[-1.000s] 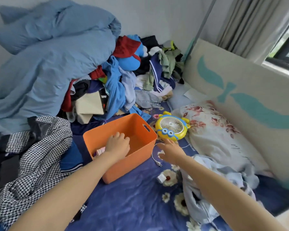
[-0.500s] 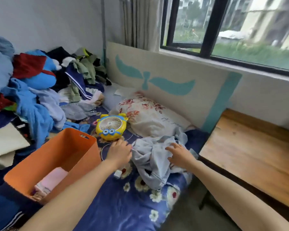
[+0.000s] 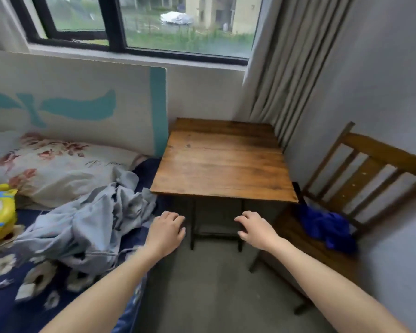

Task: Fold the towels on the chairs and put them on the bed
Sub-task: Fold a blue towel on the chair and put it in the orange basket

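Our left hand (image 3: 165,233) and right hand (image 3: 256,230) hover at lower centre, fingers loosely curled, holding nothing. The blue towel (image 3: 327,228) lies crumpled on the chair (image 3: 370,164) seat at the right edge. We should reach right, pinch two corners and lift clear before folding. The table (image 3: 222,164) corner juts beside the seat; open floor lies below, and the bed (image 3: 3,308) at lower left shows bare sheet

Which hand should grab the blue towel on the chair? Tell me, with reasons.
Right. The right hand is empty and nearer the blue towel on the chair; the left hand hovers by the bed.
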